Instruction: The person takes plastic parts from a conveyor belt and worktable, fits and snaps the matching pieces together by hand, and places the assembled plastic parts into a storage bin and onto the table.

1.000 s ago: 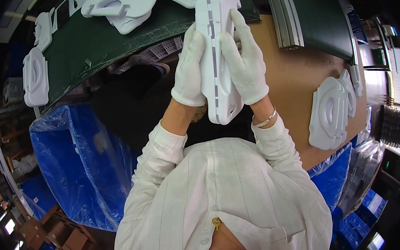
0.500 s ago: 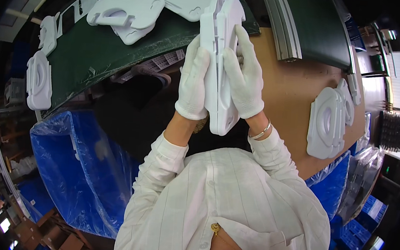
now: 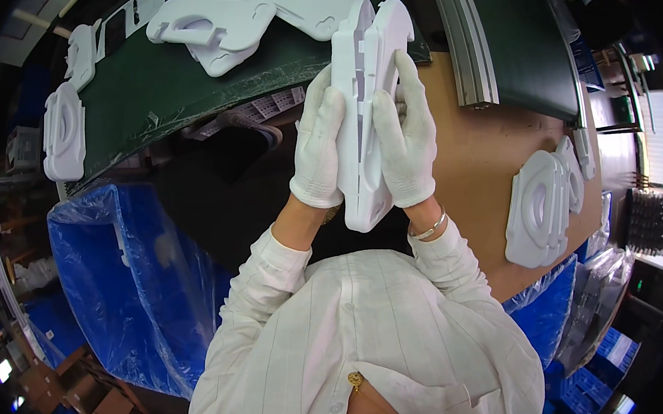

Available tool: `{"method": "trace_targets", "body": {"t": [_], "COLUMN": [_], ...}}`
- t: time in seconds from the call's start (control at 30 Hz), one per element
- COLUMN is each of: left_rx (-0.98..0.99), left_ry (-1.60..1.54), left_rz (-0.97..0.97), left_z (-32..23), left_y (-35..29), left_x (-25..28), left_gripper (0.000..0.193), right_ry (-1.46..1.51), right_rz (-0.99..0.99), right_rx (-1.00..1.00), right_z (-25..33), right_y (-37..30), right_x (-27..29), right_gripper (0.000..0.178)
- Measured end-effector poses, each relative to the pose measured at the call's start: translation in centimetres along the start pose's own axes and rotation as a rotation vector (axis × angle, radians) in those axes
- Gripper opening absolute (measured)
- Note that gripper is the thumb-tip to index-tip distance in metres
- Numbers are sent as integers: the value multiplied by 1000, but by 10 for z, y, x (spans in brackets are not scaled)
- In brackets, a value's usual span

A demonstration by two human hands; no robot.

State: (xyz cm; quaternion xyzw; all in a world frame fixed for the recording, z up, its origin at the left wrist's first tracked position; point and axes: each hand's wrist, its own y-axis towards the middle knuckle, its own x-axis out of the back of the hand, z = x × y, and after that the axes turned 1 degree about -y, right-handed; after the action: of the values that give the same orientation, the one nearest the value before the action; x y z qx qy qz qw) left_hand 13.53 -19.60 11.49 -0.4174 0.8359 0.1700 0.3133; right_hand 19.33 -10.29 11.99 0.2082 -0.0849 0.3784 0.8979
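Stack of white moulded plastic parts (image 3: 366, 108): held on edge between both gloved hands above the brown table (image 3: 475, 164), long axis running away from the person, far end toward the green conveyor belt (image 3: 162, 85). Left hand (image 3: 318, 147) and right hand (image 3: 405, 139): palms pressed flat against opposite faces, fingers extended. Further white parts (image 3: 209, 26) lie on the belt.

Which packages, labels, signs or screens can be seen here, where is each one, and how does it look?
Blue bin, lower left: large, lined with clear plastic film.
Cardboard boxes, bottom left corner: small, brown.
Blue crates, lower right: stacked, partly hidden.
White label, upper left beside the green belt: rectangular, dark marks.
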Motion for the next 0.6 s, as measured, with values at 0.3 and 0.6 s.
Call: {"method": "trace_targets", "body": {"t": [0.3, 0.6], "left_rx": [6, 18], "left_ry": [160, 364], "left_rz": [-1, 47], "left_z": [-3, -1], "left_y": [-1, 19], "left_x": [3, 5], "left_gripper": [46, 58], "right_ry": [-117, -372], "right_rz": [55, 89], "right_rx": [89, 113], "right_z": [2, -7], "right_y": [1, 20], "right_x": [4, 3], "right_gripper": [51, 47]}}
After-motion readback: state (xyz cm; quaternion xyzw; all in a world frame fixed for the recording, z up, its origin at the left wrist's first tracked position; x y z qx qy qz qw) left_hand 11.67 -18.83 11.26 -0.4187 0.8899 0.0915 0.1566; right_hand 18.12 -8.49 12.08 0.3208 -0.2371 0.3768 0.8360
